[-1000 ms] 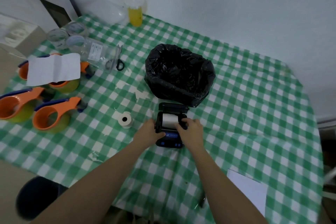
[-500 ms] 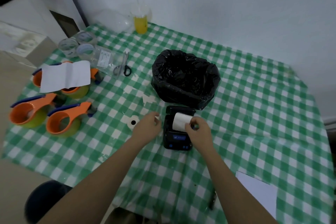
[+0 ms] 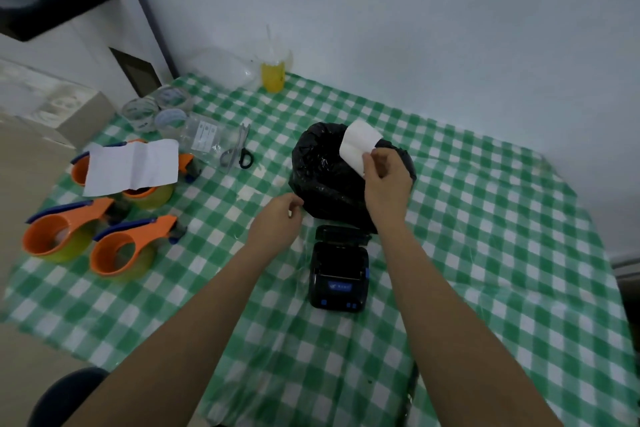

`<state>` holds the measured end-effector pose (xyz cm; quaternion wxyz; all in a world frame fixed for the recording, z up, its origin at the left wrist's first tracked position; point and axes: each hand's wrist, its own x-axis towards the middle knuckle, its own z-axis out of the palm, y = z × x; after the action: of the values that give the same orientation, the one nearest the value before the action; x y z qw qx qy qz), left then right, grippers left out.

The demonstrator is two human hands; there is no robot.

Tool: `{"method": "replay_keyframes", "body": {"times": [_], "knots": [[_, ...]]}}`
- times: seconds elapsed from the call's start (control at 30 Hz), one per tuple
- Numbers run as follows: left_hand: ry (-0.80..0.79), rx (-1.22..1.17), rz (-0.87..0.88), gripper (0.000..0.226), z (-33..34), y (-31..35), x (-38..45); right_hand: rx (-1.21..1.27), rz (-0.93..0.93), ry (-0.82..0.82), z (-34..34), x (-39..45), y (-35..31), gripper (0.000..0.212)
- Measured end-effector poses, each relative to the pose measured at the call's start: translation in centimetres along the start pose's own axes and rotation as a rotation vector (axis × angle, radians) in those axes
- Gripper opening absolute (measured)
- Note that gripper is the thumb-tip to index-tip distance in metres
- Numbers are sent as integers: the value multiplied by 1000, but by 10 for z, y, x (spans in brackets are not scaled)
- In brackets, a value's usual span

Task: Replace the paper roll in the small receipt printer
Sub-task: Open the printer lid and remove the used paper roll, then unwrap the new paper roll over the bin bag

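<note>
- Your right hand (image 3: pixel 384 180) pinches a white piece of paper (image 3: pixel 358 146) by its lower corner, holding it over the black-lined bin (image 3: pixel 311 163); in my judgement this is the old paper out of the printer, about to be dropped in.
- Your left hand (image 3: pixel 277 224) hovers just left of the bin and above the cloth, fingers loosely curled; I cannot tell whether it holds anything.
- The receipt printer (image 3: pixel 339 274) sits on the green checked tablecloth (image 3: pixel 485 253), just in front of the bin and between your forearms. Its lid is flipped back toward the bin and the paper bay looks dark and empty.
- Done, as far as it shows: the lid is open and the bay is cleared of paper.
- Left to do: let go of the paper into the bin, pick up a fresh roll, seat it in the bay with the loose end fed out over the front edge, then close the lid.
- I see no fresh roll on the cloth here; if one is near, your left hand or arm may be hiding it.
- The orange tape dispensers (image 3: pixel 121 253), the scissors (image 3: pixel 239 152) and the yellow cup (image 3: pixel 273 76) lie well apart from the printer and play no part now.
</note>
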<state>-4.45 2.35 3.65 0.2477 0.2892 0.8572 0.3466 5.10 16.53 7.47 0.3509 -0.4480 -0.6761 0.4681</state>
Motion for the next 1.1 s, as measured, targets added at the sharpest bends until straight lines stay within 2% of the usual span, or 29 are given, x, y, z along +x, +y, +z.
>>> {"method": "replay_keyframes", "body": {"times": [0.17,0.33,0.47,0.53,0.6,0.7,0.77,0.9,0.97,1.1], "knots": [[5,29,-42,29,-7,-14,-1,-261,189,-370,17,14,33,39],[-72,186,-81,37,-14,-54,-8,-228,62,-375,15,-26,36,34],[-274,404,-155,59,-13,-86,-17,-244,-38,-432,14,-63,38,33],[-316,447,-139,67,-7,-97,-20,-288,-89,-473,14,-77,40,32],[-300,441,-140,68,0,-101,-22,-339,-120,-510,14,-88,43,31],[-205,430,-134,53,4,-102,-26,-382,-112,-545,13,-98,48,30],[-160,371,-118,47,5,-100,-29,-403,-109,-555,12,-101,51,29],[-80,4,-55,49,1,-86,-40,-341,-57,-511,8,-104,53,27],[-88,-157,15,47,-3,-71,-46,-209,74,-513,9,-103,50,26],[-179,-366,148,41,-5,-41,-56,228,504,-580,8,-98,39,23]]}}
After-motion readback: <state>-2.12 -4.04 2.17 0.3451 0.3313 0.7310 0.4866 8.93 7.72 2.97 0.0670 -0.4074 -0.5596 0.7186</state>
